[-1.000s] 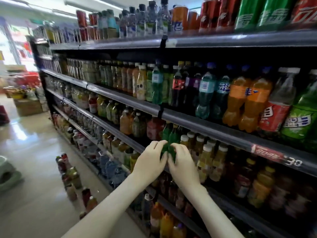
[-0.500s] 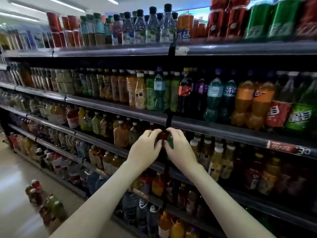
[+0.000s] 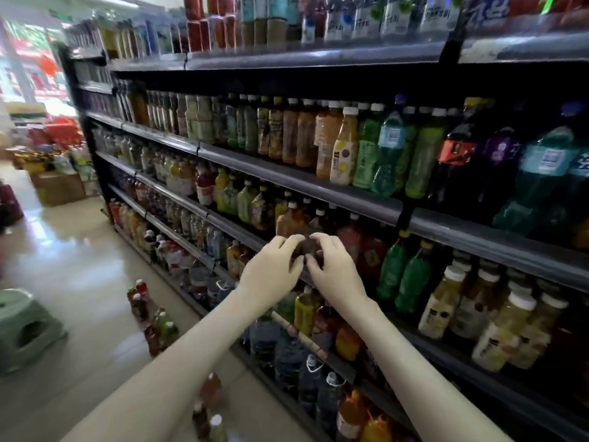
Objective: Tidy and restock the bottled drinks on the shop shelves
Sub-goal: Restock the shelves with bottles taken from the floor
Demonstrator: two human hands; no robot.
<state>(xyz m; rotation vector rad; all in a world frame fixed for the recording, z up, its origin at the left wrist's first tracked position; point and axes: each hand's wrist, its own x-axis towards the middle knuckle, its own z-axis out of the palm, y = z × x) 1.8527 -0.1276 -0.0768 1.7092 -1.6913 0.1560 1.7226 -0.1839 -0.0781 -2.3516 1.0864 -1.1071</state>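
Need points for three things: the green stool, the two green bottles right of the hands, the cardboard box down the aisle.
green stool (image 3: 27,330), head view, on its side wall by the cut-out.
green bottles (image 3: 414,275), head view, on the body of the right one.
cardboard box (image 3: 60,188), head view, on its front face.

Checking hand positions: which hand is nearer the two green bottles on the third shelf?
Right. The right hand sits just left of the green bottles; the left hand lies further left, beyond it.
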